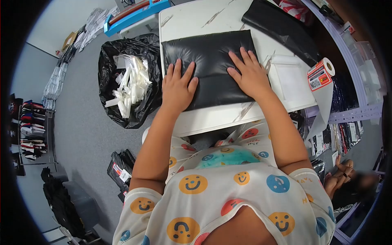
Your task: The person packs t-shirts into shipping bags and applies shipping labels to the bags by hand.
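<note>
A puffy black plastic mailer bag (212, 61) lies flat on the white marble-patterned table (188, 18). My left hand (179, 90) rests on its left side, fingers spread and pointing away from me. On the right side of the bag, my right hand (250, 75) presses down, its fingers also apart. Neither hand grips anything. What is inside the bag is hidden. To the right of my right hand are white sheets (288, 81) and a roll of red-and-white printed labels (320, 75), its strip hanging over the table edge.
A black trash bag (108, 65) with white plastic scraps (132, 85) stands left of the table. Another black plastic sheet (281, 30) lies at the back right. A blue machine (136, 16) is beyond. Labelled packages (120, 169) lie on the floor. Another person (347, 188) sits at right.
</note>
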`<action>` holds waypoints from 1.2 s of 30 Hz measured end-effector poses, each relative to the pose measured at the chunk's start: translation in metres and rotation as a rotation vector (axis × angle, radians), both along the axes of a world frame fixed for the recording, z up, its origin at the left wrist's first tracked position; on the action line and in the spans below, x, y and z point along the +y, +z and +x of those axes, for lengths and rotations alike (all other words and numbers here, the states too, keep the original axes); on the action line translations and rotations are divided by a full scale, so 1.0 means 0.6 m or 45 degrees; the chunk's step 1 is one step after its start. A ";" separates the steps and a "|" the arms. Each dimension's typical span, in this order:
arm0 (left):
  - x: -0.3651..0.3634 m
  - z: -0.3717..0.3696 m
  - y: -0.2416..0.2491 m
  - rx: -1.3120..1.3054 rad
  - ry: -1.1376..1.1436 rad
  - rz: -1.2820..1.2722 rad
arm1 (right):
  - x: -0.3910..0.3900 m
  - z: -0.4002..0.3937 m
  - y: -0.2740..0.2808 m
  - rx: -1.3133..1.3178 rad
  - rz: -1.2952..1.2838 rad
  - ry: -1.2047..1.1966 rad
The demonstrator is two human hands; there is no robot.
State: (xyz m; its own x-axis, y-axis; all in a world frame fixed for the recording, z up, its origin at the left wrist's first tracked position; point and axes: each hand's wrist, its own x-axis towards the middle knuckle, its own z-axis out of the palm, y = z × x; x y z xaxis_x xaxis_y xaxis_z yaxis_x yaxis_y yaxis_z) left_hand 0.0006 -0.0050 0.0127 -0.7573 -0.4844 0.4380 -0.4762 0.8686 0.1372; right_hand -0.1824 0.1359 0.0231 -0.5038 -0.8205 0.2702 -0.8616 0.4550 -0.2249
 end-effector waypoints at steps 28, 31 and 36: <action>-0.063 0.067 0.006 0.504 0.231 -0.003 | 0.341 -0.062 -0.028 0.252 -0.115 -0.057; -0.017 0.082 0.051 0.730 0.116 0.081 | 0.332 -0.061 -0.008 0.073 0.066 -0.071; 0.056 0.106 0.077 0.894 -0.125 0.462 | 0.352 -0.100 -0.007 0.069 0.034 0.123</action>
